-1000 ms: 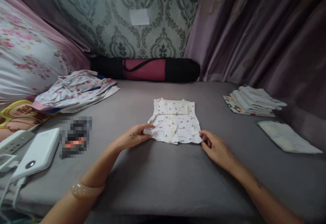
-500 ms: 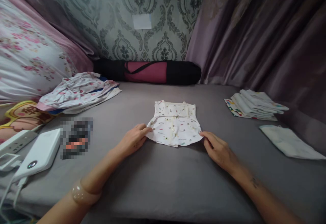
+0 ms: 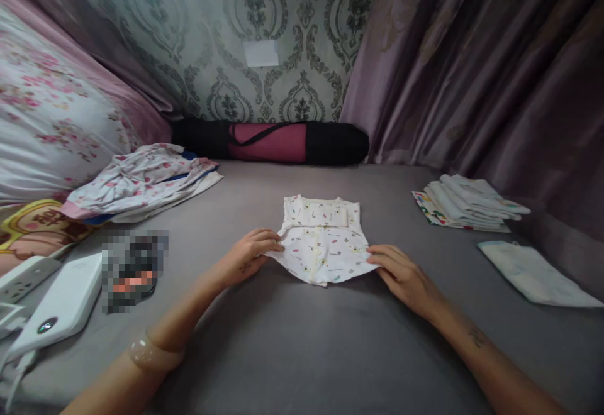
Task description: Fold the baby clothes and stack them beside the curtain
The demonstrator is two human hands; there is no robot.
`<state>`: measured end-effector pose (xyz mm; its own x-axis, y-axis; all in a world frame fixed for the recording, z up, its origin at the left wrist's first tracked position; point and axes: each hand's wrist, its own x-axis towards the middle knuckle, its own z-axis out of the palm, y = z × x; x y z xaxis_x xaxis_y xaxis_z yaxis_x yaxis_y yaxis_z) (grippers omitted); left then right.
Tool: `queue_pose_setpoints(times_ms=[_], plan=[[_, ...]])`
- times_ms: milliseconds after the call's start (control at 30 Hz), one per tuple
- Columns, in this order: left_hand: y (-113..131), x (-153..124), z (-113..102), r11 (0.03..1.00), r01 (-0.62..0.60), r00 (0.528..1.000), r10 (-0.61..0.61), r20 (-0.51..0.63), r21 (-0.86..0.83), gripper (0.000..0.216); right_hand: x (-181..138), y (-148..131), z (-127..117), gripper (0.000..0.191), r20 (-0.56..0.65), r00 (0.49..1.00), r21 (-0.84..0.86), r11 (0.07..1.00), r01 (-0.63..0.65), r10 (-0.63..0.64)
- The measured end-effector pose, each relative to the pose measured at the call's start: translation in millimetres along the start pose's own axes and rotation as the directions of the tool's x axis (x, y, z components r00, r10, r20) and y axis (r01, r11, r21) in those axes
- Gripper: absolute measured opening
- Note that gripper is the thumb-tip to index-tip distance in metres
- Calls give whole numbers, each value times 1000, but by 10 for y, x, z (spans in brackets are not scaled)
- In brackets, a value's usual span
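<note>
A small white baby shirt point(image 3: 323, 248) with a scattered print and a yellowish button strip lies on the grey sheet, its sleeves folded across the upper part. My left hand point(image 3: 248, 254) pinches the lower left corner of the hem between thumb and fingers. At the lower right corner, my right hand point(image 3: 401, 273) grips the hem in the same way. Between the hands the curved hem is spread wide. The thumbs are partly hidden.
A stack of folded clothes point(image 3: 472, 201) and a single folded white cloth point(image 3: 535, 273) lie at right. Loose clothes point(image 3: 146, 179), a power bank point(image 3: 61, 305), a power strip point(image 3: 28, 280) and a pixelated object are at left. A black-and-red bag point(image 3: 268, 143) lies along the wall.
The whole scene sits slightly lower in the picture as the view tilts. Both hands still hold the hem corners, which now spread a little wider.
</note>
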<state>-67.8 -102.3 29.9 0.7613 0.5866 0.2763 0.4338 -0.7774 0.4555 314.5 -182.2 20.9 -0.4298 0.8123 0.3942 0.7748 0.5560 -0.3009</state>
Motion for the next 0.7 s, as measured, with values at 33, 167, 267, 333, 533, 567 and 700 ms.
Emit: queue_pose_setpoints(times_ms=[33, 167, 267, 333, 533, 567, 700], plan=[[-21, 21, -6, 999, -1, 1000, 0, -22, -41, 31, 32, -4, -19, 25, -20, 1000, 28, 1000, -14, 15], [-73, 128, -10, 990, 50, 989, -67, -128, -131, 26, 172, -25, -76, 28, -73, 986, 57, 988, -145, 149], [-103, 233, -1, 986, 104, 970, -130, -204, -130, 24, 294, -6, -89, 26, -104, 971, 36, 976, -213, 216], [-140, 311, 8, 984, 137, 955, -161, -250, -110, 23, 380, 35, -78, 25, -134, 963, 24, 973, -232, 233], [-316, 566, 57, 987, 163, 922, -154, -356, -3, 26, 632, 217, 9, 23, -274, 936, -8, 973, -232, 221], [-345, 609, 71, 986, 164, 915, -145, -377, 17, 25, 671, 245, 24, 23, -298, 930, -17, 973, -231, 215], [-458, 775, 140, 979, 185, 882, -127, -454, 87, 25, 817, 347, 75, 24, -343, 914, -52, 967, -251, 219]])
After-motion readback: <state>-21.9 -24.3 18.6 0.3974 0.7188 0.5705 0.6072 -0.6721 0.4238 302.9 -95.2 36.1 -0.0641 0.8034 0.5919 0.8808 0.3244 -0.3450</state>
